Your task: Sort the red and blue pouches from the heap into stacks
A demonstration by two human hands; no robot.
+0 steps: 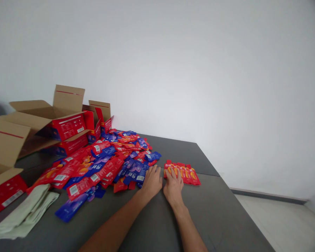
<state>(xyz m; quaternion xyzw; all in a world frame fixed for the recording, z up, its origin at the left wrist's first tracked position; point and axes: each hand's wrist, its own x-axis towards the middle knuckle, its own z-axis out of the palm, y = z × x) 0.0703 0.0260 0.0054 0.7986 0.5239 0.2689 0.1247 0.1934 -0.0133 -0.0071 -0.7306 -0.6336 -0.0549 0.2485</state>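
Observation:
Several red packets with orange pictures (194, 176) lie overlapped in a row on the dark table. My right hand (173, 185) rests on the left end of that row, fingers apart and touching the packets. Just left of it, my left hand (152, 180) lies at the right edge of a big heap of red and blue packets (104, 164), near some blue ones (135, 170). Its fingers are bent, and their tips are partly hidden, so whether it holds a packet does not show.
Open red cartons (69, 127) with brown flaps stand at the left and back left. A folded pale cloth (26, 211) lies at the front left. The dark table (210, 206) ends at the right, above a light floor.

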